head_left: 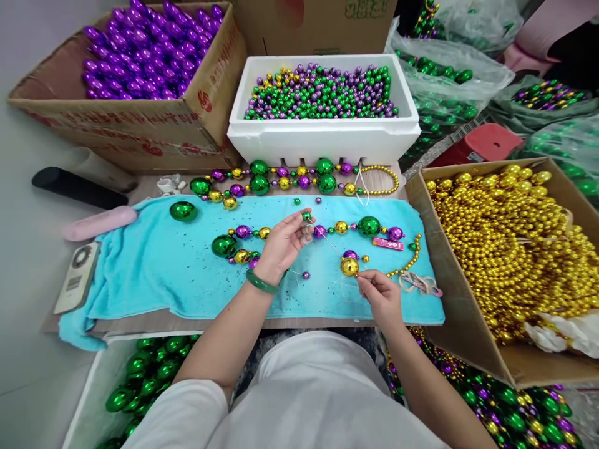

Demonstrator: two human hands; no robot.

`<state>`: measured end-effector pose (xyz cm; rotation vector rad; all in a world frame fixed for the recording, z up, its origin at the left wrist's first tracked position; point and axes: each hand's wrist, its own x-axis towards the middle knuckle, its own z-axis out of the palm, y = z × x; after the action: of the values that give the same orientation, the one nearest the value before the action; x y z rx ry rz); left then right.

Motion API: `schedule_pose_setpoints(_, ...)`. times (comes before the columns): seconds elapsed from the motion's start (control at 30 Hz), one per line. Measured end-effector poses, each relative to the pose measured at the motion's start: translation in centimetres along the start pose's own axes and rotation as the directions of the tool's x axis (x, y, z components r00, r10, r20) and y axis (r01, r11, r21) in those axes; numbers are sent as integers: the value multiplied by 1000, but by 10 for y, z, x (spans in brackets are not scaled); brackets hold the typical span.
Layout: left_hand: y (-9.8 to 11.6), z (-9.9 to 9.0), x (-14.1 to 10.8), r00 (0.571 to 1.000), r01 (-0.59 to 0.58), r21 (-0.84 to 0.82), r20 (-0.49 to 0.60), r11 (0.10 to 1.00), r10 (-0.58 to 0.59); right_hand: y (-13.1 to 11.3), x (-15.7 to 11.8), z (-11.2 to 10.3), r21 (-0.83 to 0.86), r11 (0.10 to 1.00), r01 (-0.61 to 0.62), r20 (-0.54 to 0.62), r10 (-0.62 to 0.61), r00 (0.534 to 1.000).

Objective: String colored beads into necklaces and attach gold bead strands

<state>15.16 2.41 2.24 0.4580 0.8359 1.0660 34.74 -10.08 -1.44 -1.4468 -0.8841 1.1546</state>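
Between the fingertips of my left hand (289, 242) is a small green bead (306, 216), and a thin string runs from it down to the right. My right hand (381, 298) pinches at the lower edge of a gold ball bead (349, 266), where the string meets it. A purple bead (350, 254) and a tiny gold bead (365, 258) lie just behind that ball. Around my hands a partly strung necklace of green, gold and purple beads (369, 226) lies on the turquoise towel (154, 268). One loose purple bead (306, 275) rests below my left hand.
A finished-looking bead strand (259, 184) lies along the towel's back edge. Behind stand a white foam box (322, 140) of small beads and a carton (140, 134) of purple beads. At right is a carton (468, 324) of gold bead strings. A large green bead (183, 211) sits left.
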Motion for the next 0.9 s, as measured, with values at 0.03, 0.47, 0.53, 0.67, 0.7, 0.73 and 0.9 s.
schedule_pose_setpoints(0.03,0,0,0,1000,-6,8,-1,1000,6,0,0,0,1,1000,-1,-1,1,1000)
schedule_pose_setpoints(0.47,-16,6,-6,977,-203,339,128,919,169,6,-2,5,63,998,-1,-17,2,1000)
schedule_pose_setpoints(0.53,-30,5,-4,967,-237,534,206,811,147,7,-3,4,98,995,3,-55,2,998)
schedule_pose_setpoints(0.67,-67,5,0,879,-474,833,465,284,104,9,-3,-1,152,988,28,-113,-11,994)
schedule_pose_setpoints(0.7,-75,6,1,857,-514,841,510,166,73,9,-3,-3,161,986,34,-113,-16,993)
schedule_pose_setpoints(0.73,-81,8,3,844,-537,840,535,78,42,9,-3,-5,168,985,39,-112,-20,993)
schedule_pose_setpoints(0.9,-82,16,11,898,-438,858,404,269,175,8,-3,-12,185,982,47,-121,-24,992)
